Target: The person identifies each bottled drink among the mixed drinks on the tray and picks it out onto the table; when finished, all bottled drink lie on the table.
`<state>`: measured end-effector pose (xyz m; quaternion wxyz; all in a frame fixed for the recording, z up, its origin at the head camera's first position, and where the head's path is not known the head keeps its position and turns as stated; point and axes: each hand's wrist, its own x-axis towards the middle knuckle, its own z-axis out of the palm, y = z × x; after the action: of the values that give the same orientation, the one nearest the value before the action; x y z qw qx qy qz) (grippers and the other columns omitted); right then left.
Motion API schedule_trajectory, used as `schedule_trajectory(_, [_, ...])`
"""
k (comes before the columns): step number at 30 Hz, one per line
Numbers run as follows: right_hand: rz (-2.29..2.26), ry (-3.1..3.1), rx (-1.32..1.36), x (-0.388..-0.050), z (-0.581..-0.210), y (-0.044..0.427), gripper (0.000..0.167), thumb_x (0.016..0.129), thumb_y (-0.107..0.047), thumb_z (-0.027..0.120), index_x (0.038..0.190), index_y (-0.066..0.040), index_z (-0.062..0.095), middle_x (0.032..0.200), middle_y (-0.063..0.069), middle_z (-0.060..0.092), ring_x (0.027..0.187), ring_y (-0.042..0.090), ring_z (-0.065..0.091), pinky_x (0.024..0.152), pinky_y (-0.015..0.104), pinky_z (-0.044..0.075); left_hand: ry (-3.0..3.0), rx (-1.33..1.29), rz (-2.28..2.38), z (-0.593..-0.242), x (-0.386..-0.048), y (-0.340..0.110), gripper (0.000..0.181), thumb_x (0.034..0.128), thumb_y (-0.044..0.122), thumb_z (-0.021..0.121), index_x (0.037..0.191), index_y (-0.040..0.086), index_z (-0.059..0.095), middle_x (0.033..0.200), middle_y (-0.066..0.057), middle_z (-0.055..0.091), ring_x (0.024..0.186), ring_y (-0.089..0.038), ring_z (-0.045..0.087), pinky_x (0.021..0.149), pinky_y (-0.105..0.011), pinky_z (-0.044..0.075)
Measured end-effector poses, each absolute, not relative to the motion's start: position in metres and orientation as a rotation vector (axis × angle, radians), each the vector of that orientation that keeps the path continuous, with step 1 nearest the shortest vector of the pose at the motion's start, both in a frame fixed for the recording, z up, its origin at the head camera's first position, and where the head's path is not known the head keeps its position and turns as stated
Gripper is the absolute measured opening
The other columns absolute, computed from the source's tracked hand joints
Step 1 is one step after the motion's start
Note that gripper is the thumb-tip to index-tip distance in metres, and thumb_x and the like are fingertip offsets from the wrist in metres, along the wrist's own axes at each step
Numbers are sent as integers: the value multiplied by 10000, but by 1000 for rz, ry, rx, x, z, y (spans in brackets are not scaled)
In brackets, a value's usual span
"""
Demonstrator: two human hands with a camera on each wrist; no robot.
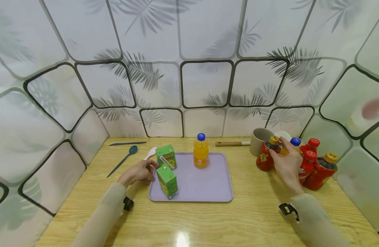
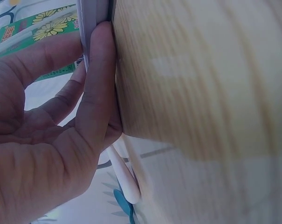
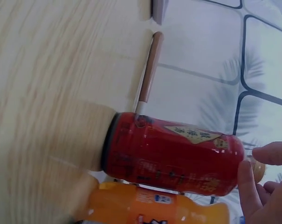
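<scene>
My left hand (image 1: 140, 172) pinches the left rim of a lilac tray (image 1: 205, 188); in the left wrist view, fingers lie on both sides of the tray edge (image 2: 86, 28). Two green juice boxes with straws, a rear one (image 1: 165, 154) and a front one (image 1: 167, 181), stand at the tray's left side. An orange juice bottle (image 1: 201, 152) with a blue cap stands on its far part. At the right, my right hand (image 1: 287, 164) pinches the neck of a red-labelled drink bottle (image 3: 178, 154) just below its yellow cap. Whether its base touches the table is unclear.
Several bottles crowd beyond my right hand, including a red-capped one (image 1: 307, 166) and a yellow-capped one (image 1: 320, 173). A grey mug (image 1: 257, 142) and a wooden-handled utensil (image 1: 231, 144) lie behind. Left hold a teal spoon (image 1: 123, 160), dark knife (image 1: 127, 143) and pale utensil (image 1: 150, 153).
</scene>
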<state>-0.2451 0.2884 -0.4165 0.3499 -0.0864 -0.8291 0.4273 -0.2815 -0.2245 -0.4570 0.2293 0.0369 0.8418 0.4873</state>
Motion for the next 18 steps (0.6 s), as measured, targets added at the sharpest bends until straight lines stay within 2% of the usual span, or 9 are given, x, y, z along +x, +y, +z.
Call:
schedule_trajectory(2, [1132, -2083, -219, -245, -416, 287, 522, 806, -44, 760, 1309, -84, 627, 1206, 153, 672, 780, -124, 565, 631, -29, 423, 2320, 97, 1344, -457, -281, -224, 445, 768, -113, 656, 1187, 3, 561, 923, -107, 473, 746, -192, 534, 600, -281, 559])
schedule_trajectory(7, [1171, -2012, -195, -244, -414, 282, 436, 810, -53, 764, 1236, -79, 673, 1111, 113, 670, 852, -75, 577, 671, -10, 449, 2319, 96, 1356, -456, -279, -224, 444, 759, -123, 650, 1178, -4, 565, 904, -106, 474, 721, -185, 528, 586, -275, 556])
schedule_trajectory(14, [1207, -2057, -135, -245, -413, 275, 294, 824, -89, 766, 1117, -76, 738, 984, 63, 740, 789, -111, 599, 667, 20, 460, 2307, 101, 1375, -456, -279, -223, 444, 756, -126, 644, 1176, -8, 562, 894, -100, 471, 711, -179, 517, 583, -270, 551])
schedule_trajectory(18, [1244, -2179, -21, -245, -415, 268, 263, 845, -113, 758, 1101, -59, 737, 988, 109, 741, 792, -127, 592, 691, 32, 473, 2316, 101, 1369, -456, -280, -223, 442, 758, -119, 646, 1177, -4, 563, 899, -100, 473, 716, -178, 512, 583, -268, 547])
